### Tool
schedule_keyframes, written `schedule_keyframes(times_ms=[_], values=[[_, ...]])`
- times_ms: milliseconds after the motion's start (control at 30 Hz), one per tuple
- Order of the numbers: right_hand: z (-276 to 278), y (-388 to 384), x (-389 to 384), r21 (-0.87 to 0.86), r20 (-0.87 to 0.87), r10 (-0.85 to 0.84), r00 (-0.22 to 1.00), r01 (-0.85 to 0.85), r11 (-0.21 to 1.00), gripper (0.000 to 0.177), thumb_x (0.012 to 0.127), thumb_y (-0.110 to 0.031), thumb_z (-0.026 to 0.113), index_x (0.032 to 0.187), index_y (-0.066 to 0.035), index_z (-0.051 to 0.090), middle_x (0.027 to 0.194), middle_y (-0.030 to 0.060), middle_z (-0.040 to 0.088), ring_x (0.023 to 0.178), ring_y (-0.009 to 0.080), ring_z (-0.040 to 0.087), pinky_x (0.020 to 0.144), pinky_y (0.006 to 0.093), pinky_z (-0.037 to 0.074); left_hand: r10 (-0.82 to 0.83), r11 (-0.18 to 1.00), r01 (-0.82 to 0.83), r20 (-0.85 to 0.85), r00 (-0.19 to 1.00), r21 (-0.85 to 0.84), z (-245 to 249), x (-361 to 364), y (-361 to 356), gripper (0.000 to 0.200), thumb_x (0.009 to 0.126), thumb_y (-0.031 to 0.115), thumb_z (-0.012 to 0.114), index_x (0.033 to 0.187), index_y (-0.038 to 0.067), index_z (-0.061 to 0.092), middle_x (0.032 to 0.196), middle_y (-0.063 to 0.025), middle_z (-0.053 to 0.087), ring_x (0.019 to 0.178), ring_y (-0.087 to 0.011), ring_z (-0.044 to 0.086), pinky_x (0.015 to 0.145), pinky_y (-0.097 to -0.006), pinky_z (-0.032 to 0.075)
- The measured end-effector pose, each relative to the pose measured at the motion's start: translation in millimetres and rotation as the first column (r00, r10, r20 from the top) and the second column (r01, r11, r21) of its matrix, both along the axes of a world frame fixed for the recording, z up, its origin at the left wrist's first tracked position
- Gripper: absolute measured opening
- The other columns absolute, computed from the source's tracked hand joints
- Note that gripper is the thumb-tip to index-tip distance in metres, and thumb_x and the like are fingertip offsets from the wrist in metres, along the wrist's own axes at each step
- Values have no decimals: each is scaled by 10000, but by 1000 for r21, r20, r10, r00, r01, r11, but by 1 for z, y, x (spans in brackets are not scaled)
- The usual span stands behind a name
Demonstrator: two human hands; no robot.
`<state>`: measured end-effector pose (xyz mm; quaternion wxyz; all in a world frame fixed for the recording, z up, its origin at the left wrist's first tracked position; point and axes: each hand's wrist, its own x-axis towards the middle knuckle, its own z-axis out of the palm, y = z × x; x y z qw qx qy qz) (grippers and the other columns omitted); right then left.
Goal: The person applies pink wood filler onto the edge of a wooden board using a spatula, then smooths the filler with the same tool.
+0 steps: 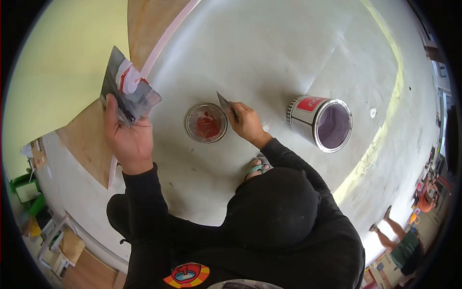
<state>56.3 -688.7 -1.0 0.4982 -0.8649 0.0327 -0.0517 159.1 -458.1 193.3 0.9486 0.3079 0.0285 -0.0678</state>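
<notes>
My left hand [130, 139], palm up, grips a wide putty knife [112, 72] with a flat grey blade. On that blade lies a pale pink dab of putty [129, 82] with a red streak through it. My right hand [249, 124] is closed round a narrower putty knife [224, 103], its blade pointing up and left. Just left of this hand stands a small round tub [189, 126] with red paste [208, 126] smeared in its bottom. Farther right, a metal can [304, 114] with a red label is open at the top and coated pinkish inside.
The grey floor [231, 62] has a yellow band [370, 154] along the right. A brown board [86, 144] and yellow-green surface [62, 62] are at left. My sandalled foot [258, 166] is below the tub. Another person [404, 245] is at lower right.
</notes>
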Motion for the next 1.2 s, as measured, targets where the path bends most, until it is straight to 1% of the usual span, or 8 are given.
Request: schedule_keyframes(times_ms=[267, 467, 633, 733, 833, 1033, 1133, 1200], values=[[-6, 0, 12, 46, 37, 99, 994, -101, 994, 216, 863, -29, 637, 1078, -9, 644, 976, 178, 671, 747, 343, 673, 679, 385, 558, 25, 1000, -25, -5, 1000, -3, 13, -13, -8, 370, 1006, 166, 505, 1340, 9, 484, 1330, -113, 578, 1219, -252, 556, 1042, -457, 431], [-2, -7, 26, -295, 36, 333, 942, -308, 905, 329, 830, -41, 623, 1158, -44, 597, 1035, 148, 650, 854, 325, 669, 719, 400, 556, 80, 997, -80, -12, 997, 7, 22, -22, -11, 340, 1006, 132, 504, 1309, -21, 510, 1304, -149, 595, 1196, -266, 579, 1036, -409, 458], [-6, -69, 94, -527, -135, 222, 966, -260, 809, 353, 823, -146, 656, 1148, -60, 547, 1072, 134, 632, 964, 334, 637, 798, 426, 536, 95, 995, -95, 18, 995, 11, 25, -32, -19, 354, 1005, 136, 507, 1320, -26, 503, 1310, -158, 588, 1197, -264, 576, 1030, -402, 465], [13, -128, 160, -643, -50, -78, 996, 27, 766, 269, 848, -82, 547, 1108, -68, 613, 1037, 163, 651, 939, 356, 637, 805, 467, 521, 143, 990, -143, 23, 989, 17, 29, -35, -24, 363, 1005, 134, 508, 1327, -32, 496, 1319, -161, 580, 1205, -263, 570, 1032, -401, 466], [34, -188, 207, -465, 234, -213, 949, 302, 832, 164, 919, -153, 528, 963, -52, 649, 928, 201, 662, 850, 408, 638, 727, 496, 516, 218, 970, -214, -20, 976, 119, 35, -38, -27, 411, 991, 201, 545, 1349, 8, 485, 1320, -111, 585, 1202, -253, 560, 1048, -419, 419], [72, -199, 155, -268, 315, -220, 923, 308, 913, 92, 868, -120, 580, 873, -45, 634, 838, 199, 640, 767, 406, 615, 661, 495, 484, 113, 990, -122, 109, 988, 76, 45, -34, -38, 355, 1016, 115, 468, 1322, -63, 492, 1337, -174, 565, 1231, -270, 550, 1053, -391, 451], [99, -146, 61, 71, -53, -242, 969, 245, 967, 191, 921, -173, 596, 849, -3, 642, 733, 242, 603, 623, 435, 585, 544, 463, 442, 40, 999, -45, 169, 985, 23, 60, -17, -39, 348, 1017, 114, 464, 1313, -62, 508, 1327, -178, 573, 1222, -266, 559, 1053, -392, 451], [69, -116, 1, 159, -191, -179, 965, 211, 965, 231, 933, -229, 603, 891, -9, 659, 723, 231, 603, 684, 419, 621, 595, 434, 469, 5, 997, -21, 219, 976, 69, 72, -2, -40, 344, 1017, 104, 455, 1313, -60, 516, 1321, -174, 578, 1212, -253, 568, 1044, -378, 468]])
